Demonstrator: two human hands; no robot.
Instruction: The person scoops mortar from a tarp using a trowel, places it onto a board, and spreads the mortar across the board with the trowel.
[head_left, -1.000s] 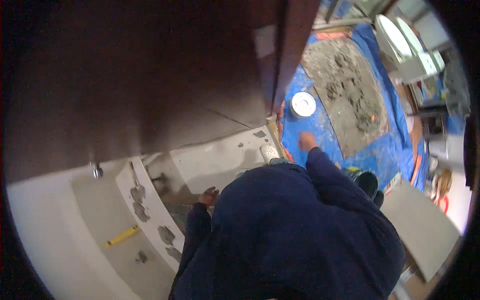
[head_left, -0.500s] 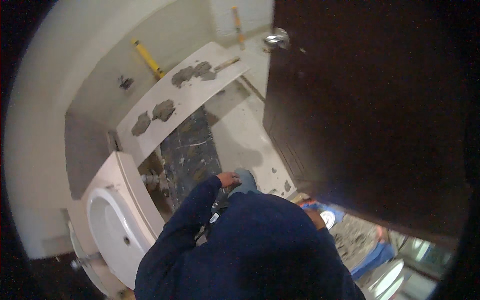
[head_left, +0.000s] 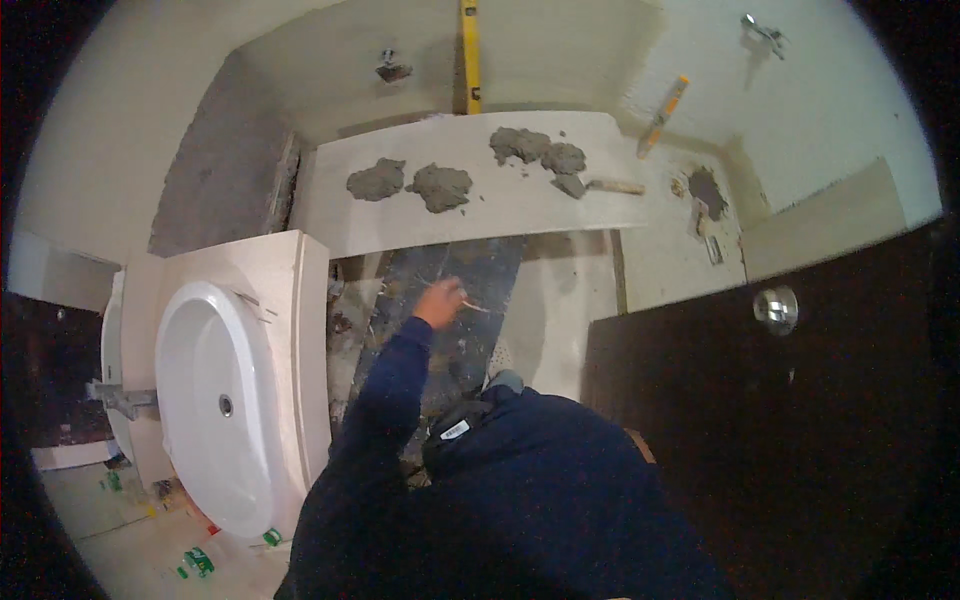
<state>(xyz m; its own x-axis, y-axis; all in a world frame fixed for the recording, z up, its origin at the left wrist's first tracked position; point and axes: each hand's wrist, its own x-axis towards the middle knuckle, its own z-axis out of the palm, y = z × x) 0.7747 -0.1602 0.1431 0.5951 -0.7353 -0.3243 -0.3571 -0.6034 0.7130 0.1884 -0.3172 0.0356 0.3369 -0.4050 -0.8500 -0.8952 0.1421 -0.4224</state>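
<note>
My left hand (head_left: 440, 303) reaches over the dark, scuffed board (head_left: 415, 335) in front of me, its fingers slightly curled and apart, holding nothing that I can see. Of my right hand (head_left: 641, 446) only a small patch shows beside my dark sleeve; its fingers are hidden. Beyond the left hand lies a pale slab (head_left: 390, 220). Several lumps of grey mortar (head_left: 441, 187) sit on it in two groups. A trowel (head_left: 570, 185) rests at the right-hand group, its wooden handle (head_left: 616, 186) pointing right.
A white oval basin (head_left: 228, 470) stands at left in a pale counter. The dark door (head_left: 700, 400) with a round knob (head_left: 776, 310) fills the right. A yellow spirit level (head_left: 471, 60) leans on the far wall; an orange-yellow tool (head_left: 664, 117) leans in the right corner.
My view has turned right, bringing the slab level across the picture. My left hand has left my grey-clad knee and moved forward over the dark board. The bucket-like area behind the door is out of view.
</note>
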